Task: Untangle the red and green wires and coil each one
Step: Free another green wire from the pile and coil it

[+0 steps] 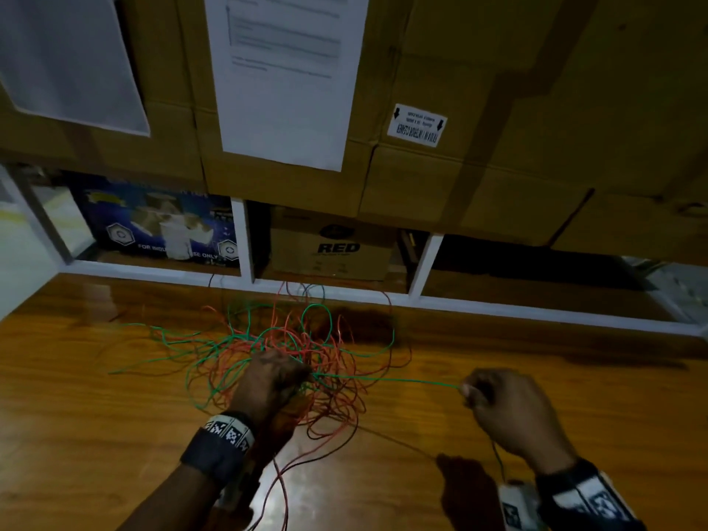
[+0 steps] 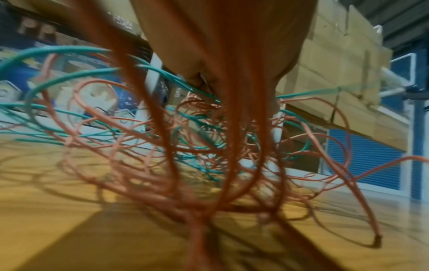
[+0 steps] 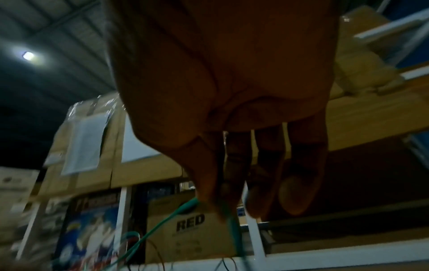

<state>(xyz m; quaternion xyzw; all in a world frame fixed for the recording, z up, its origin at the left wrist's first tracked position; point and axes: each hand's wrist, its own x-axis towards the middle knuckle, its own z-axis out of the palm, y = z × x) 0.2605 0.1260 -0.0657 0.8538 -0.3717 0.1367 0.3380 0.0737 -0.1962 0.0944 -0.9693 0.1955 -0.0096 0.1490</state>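
Note:
A loose tangle of red wire and green wire lies on the wooden table. My left hand sits in the middle of the tangle, its fingers curled around a bunch of strands. From there a straight green strand runs right to my right hand, which pinches it between thumb and fingers. In the left wrist view, red wire loops hang close to the lens over green wire. The right wrist view shows the pinched green wire below my right hand's fingers.
Stacked cardboard boxes with taped paper sheets rise behind the table. White-framed shelf openings hold a blue printed box and a carton marked RED. Bare wood lies at the front left and far right.

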